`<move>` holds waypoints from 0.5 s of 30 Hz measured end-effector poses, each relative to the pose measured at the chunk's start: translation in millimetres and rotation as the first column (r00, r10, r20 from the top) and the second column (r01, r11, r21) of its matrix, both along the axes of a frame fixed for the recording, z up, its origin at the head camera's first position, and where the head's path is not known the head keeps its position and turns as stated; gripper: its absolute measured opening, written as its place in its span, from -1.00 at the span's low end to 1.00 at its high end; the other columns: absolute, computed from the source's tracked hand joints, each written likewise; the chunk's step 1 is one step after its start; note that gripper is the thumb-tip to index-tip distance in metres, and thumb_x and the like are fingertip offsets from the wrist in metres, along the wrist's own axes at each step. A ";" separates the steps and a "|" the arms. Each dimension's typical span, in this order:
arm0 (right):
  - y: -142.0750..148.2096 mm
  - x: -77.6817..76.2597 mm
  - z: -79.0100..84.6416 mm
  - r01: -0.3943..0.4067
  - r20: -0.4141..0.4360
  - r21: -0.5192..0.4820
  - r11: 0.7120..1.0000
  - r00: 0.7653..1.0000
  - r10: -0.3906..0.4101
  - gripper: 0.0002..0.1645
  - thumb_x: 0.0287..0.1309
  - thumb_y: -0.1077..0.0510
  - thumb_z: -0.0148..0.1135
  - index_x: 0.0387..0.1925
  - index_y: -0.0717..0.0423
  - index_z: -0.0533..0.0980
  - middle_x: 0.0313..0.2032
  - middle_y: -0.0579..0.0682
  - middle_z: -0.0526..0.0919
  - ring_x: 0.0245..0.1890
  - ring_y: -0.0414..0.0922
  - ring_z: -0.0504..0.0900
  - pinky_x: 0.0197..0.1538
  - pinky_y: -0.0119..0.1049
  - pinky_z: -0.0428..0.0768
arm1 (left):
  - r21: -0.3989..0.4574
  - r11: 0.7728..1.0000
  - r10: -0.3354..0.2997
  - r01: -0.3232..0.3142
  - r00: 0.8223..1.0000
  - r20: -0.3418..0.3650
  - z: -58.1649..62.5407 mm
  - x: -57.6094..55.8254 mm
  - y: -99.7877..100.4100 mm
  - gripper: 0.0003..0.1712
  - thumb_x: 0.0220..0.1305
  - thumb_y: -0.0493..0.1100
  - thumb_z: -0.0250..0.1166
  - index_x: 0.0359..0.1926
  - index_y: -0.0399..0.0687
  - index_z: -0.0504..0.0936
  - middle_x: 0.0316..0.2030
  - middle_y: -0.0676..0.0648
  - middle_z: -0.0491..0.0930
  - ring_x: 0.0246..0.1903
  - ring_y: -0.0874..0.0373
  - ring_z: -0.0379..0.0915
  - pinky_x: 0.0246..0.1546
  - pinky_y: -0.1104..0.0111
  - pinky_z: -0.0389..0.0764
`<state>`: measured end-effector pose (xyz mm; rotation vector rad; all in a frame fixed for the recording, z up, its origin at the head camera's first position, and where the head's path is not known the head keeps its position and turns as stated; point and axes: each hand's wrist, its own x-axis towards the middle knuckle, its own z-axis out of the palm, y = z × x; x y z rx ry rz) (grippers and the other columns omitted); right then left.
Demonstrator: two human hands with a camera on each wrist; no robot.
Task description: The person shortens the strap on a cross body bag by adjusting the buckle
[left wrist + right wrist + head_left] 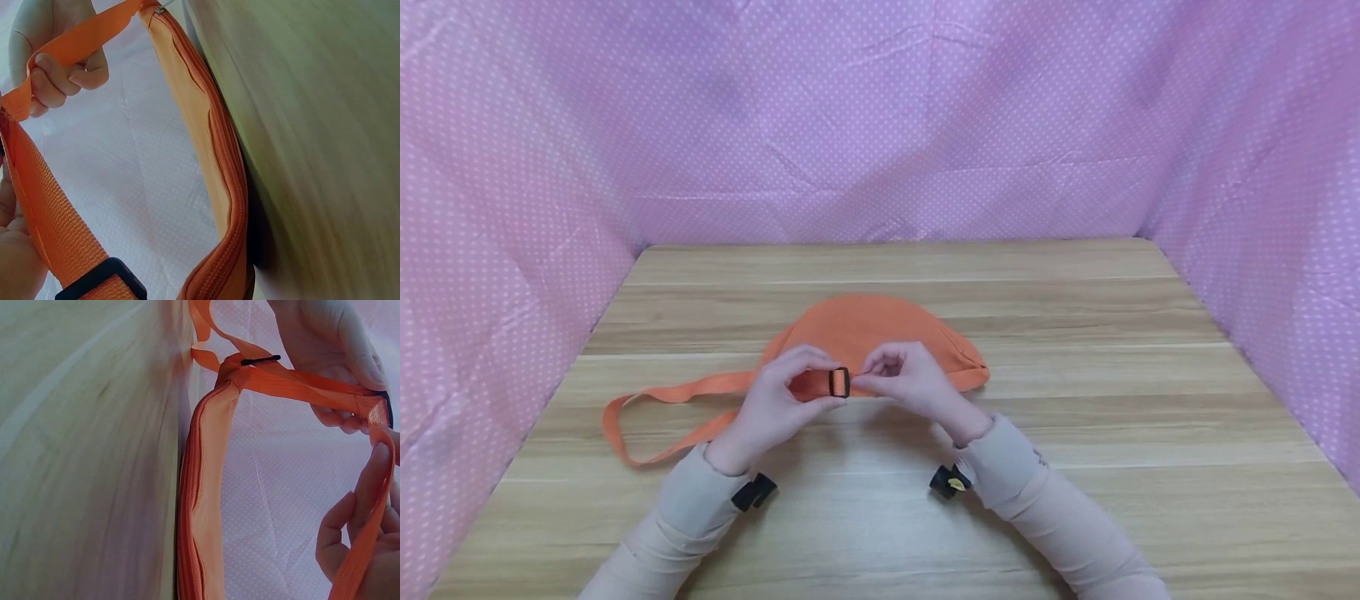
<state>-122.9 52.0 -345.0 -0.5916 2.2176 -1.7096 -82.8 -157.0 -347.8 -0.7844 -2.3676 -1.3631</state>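
An orange waist bag (880, 321) stands on the table, its zipper (215, 119) along the edge seen in the left wrist view. My left hand (778, 400) grips the orange strap between thumb and fingers, right beside a black slider buckle (847, 382). Just right of that buckle, my right hand (913, 383) pinches the strap with thumb and forefinger; its other fingers (53, 81) are curled. The strap (312, 387) runs from the bag's corner to the buckle in the right wrist view. Nearer the bag, a second black slider (261, 360) sits on the strap.
A loose loop of the strap (613, 425) lies on the wooden table (1075, 500) to the left. Black devices (754, 492) are worn at both wrists. Pink dotted cloth (880, 125) hangs at the back and sides of the table.
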 end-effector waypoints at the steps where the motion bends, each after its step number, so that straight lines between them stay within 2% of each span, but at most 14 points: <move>1: 0.1 0.1 0.0 -0.005 0.004 -0.007 1.000 1.000 0.005 -0.88 0.05 0.25 0.36 -0.39 0.25 0.59 -0.55 -0.14 0.61 -0.57 -0.25 0.46 -0.51 -0.48 0.40 | -0.003 1.000 0.005 -0.005 1.000 0.007 -0.2 0.2 -0.4 -0.59 -0.16 -0.35 0.53 -0.19 -0.15 0.66 -0.21 -0.05 0.62 -0.15 0.18 0.47 -0.03 0.56 0.42; 6: 2.5 -0.6 2.3 -0.029 0.026 -0.040 0.999 0.999 0.030 -0.90 0.11 0.32 0.27 -0.33 0.34 0.56 -0.53 -0.15 0.60 -0.53 -0.28 0.47 -0.45 -0.47 0.42 | -0.004 0.999 0.036 -0.036 0.999 0.037 -1.2 1.2 -2.7 -0.58 -0.17 -0.36 0.53 -0.18 -0.13 0.66 -0.19 -0.02 0.62 -0.12 0.20 0.47 0.01 0.58 0.40; 15: 1.2 -1.8 4.4 -0.071 0.009 -0.053 0.996 0.997 0.071 -0.86 0.12 0.34 0.26 -0.28 0.37 0.56 -0.38 0.06 0.70 -0.41 -0.31 0.59 -0.27 -0.44 0.54 | 0.024 1.000 0.009 -0.010 0.999 0.035 -1.7 0.8 -3.6 -0.55 -0.19 -0.39 0.53 -0.17 -0.14 0.65 -0.20 -0.04 0.61 -0.12 0.24 0.45 0.01 0.55 0.40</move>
